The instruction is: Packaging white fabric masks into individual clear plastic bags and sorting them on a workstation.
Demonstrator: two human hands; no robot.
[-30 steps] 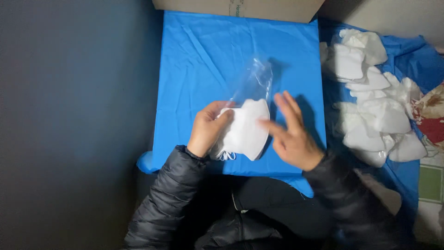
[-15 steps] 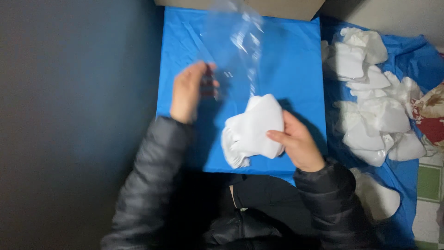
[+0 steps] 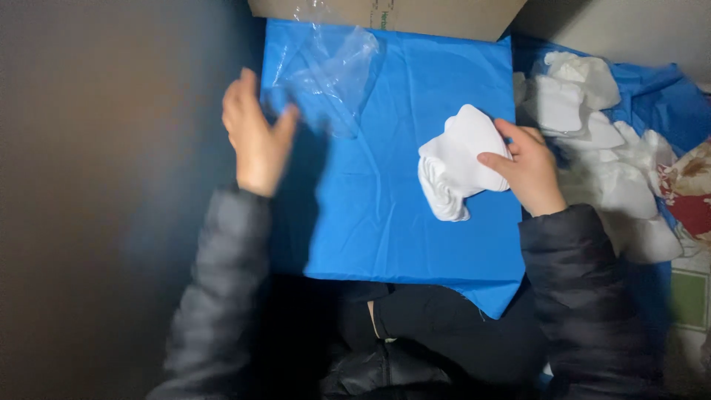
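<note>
My right hand point(image 3: 527, 167) grips a folded white cloth item point(image 3: 458, 164) over the right side of the blue sheet point(image 3: 392, 215). My left hand point(image 3: 255, 137) is at the sheet's left edge, pinching a corner of a clear plastic bag point(image 3: 329, 67) that lies crumpled on the sheet's upper left. Both arms wear black padded sleeves.
A pile of several similar white folded items point(image 3: 592, 141) lies on blue cloth to the right. A cardboard box edge point(image 3: 385, 15) sits along the top. A dark floor point(image 3: 104, 185) is on the left, and a patterned fabric point(image 3: 692, 192) at far right.
The white item came out of the clear bag. My left hand carried the empty bag up and left; my right hand moved the white item to the right.
</note>
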